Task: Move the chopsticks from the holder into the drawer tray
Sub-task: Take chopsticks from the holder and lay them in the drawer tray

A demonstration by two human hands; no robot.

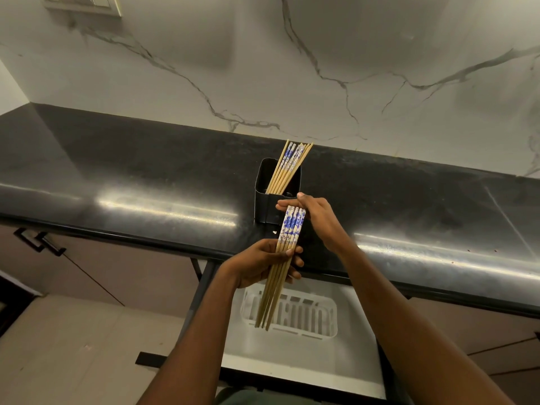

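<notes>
A black square holder [264, 204] stands on the dark counter, with several blue-and-white-topped bamboo chopsticks [287, 168] leaning in it. My left hand [260, 266] grips a bundle of several chopsticks [287, 244] around its middle, tips pointing down over the white slotted tray [321, 320] in the open drawer. My right hand [314, 216] lies with straight fingers against the decorated tops of that bundle, just in front of the holder.
The open drawer [344, 363] juts out below the counter edge [146, 238]. A marble backsplash rises behind the counter. Cabinet doors with a black handle [38, 242] are at the left, tiled floor below.
</notes>
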